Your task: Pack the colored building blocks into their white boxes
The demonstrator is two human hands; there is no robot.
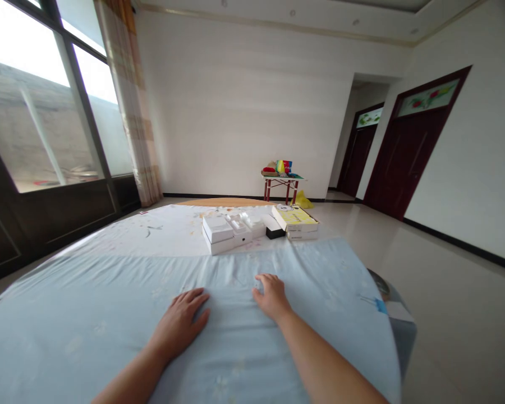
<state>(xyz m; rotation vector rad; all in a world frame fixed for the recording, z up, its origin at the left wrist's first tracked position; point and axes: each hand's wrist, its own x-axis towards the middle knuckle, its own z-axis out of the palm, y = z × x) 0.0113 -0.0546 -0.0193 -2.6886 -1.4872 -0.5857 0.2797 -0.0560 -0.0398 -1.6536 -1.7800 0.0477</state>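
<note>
My left hand (188, 315) lies flat on the light blue cloth (122, 331), its fingers stretched forward and the thumb apart. To its right, my right hand (271, 294) rests on the same cloth with fingers loosely curved and the thumb held away from them. Neither hand holds anything. Farther forward stand white boxes (217, 229), a small black box (274, 232) and a yellow-and-white box (295, 217) stacked on another flat box. Small white items among the white boxes are too indistinct to name.
A white floral tablecloth (126, 230) shows beyond the blue cloth on the round table. Near the far wall stands a small table (284, 178) with colourful packages and a yellow bag (303, 200) beside it. Something with a grey cover (404, 331) stands close to the table's right edge.
</note>
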